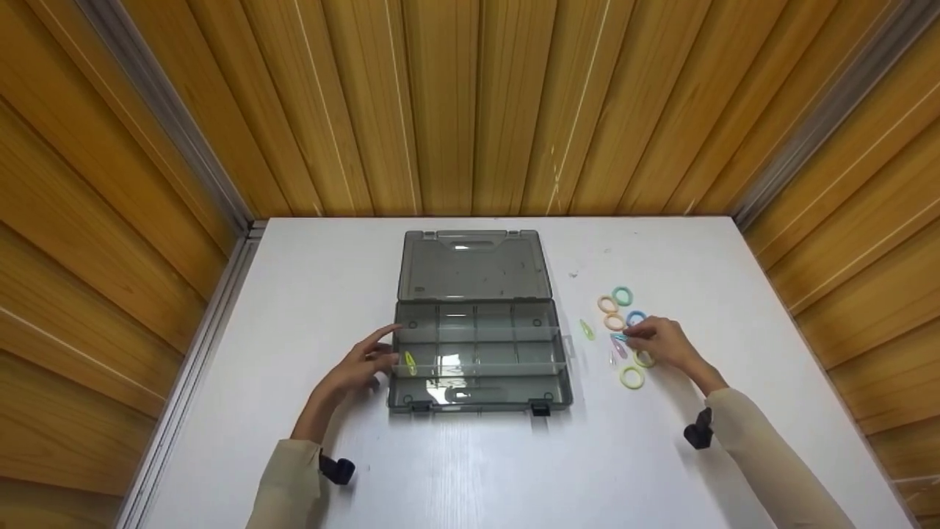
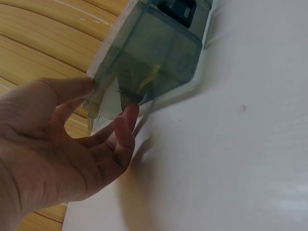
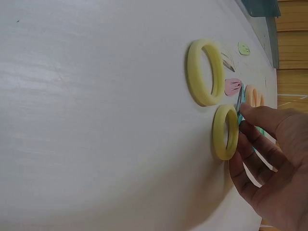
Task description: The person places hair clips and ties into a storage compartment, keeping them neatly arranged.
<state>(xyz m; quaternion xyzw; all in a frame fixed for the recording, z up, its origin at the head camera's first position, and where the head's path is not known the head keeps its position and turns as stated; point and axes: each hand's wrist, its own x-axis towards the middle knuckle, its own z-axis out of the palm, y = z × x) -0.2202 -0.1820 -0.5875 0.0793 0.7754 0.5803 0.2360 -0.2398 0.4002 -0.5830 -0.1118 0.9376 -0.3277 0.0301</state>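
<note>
My left hand point(image 1: 360, 364) rests at the left edge of a grey see-through compartment box point(image 1: 481, 389), fingertips at its rim and side wall. The box's lid point(image 1: 474, 268) lies folded back. A yellow-green snap hair clip point(image 1: 410, 363) stands in the box at its left end, by the front divider. To the right, my right hand point(image 1: 661, 344) pinches a blue snap hair clip point(image 3: 240, 98) between thumb and fingers, low over the table. Beside those fingers lie a pink hair clip point(image 3: 233, 87) and a yellow hair tie point(image 3: 217, 132).
Around the right hand lie another yellow hair tie point(image 1: 631, 378), a blue hair tie point(image 1: 636, 317), a green one point(image 1: 622, 296) and peach ones point(image 1: 607, 304). A green hair clip point(image 1: 587, 329) lies nearer the box. Wood-patterned walls point(image 1: 477, 110) enclose the white table point(image 1: 455, 470).
</note>
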